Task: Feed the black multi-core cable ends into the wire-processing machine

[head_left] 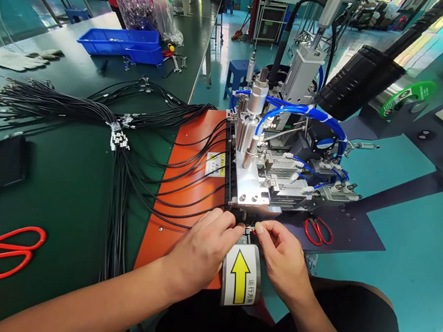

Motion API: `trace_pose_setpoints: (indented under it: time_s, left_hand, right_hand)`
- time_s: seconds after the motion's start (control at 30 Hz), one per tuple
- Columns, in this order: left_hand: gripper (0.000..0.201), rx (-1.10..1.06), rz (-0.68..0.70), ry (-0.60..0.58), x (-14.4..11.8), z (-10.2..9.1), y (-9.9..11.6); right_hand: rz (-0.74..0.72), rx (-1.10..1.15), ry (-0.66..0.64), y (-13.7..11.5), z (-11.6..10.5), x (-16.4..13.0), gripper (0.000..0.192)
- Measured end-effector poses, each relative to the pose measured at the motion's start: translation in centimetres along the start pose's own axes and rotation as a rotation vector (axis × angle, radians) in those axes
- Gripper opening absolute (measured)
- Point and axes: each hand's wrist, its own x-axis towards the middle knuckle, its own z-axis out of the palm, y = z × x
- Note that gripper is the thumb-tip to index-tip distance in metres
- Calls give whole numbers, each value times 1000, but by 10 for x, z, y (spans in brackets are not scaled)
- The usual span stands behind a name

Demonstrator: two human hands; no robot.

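At the near edge of the machine (254,186), my left hand (205,248) and my right hand (284,261) are close together, fingertips pinched. Between them run short, thin coloured wires (251,229). A black cable (172,221) crosses the orange plate (184,182) and disappears behind my left hand, which seems to grip its end; the fingers hide the exact hold. My right thumb and forefinger pinch the wires from the other side. Directly below the fingertips is a round drum (243,277) with a yellow arrow label.
Bundled black cables (65,106) lie on the green table at left. Red-handled scissors (11,253) rest near me, and another red-handled pair (318,231) lies right of the machine. A blue bin (123,42) stands farther back. A thick black hose-like fixture (361,81) hangs at upper right.
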Motion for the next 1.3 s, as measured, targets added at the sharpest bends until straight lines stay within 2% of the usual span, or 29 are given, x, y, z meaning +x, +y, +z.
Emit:
trace_pose_setpoints:
  time_s: [0.2, 0.5, 0.87, 1.3]
  left_hand:
    - [26, 4, 2, 12, -1, 0, 1]
    - [25, 12, -4, 6, 0, 1, 1]
    - [25, 16, -6, 1, -1, 0, 2]
    - [25, 11, 0, -1, 1, 0, 0]
  right_hand:
    - [39, 45, 36, 1, -4, -6, 41]
    - [67, 26, 12, 1, -2, -10, 35]
    - [-160, -174, 70, 1, 0, -11, 23]
    - [-98, -217, 49, 2, 0, -7, 25]
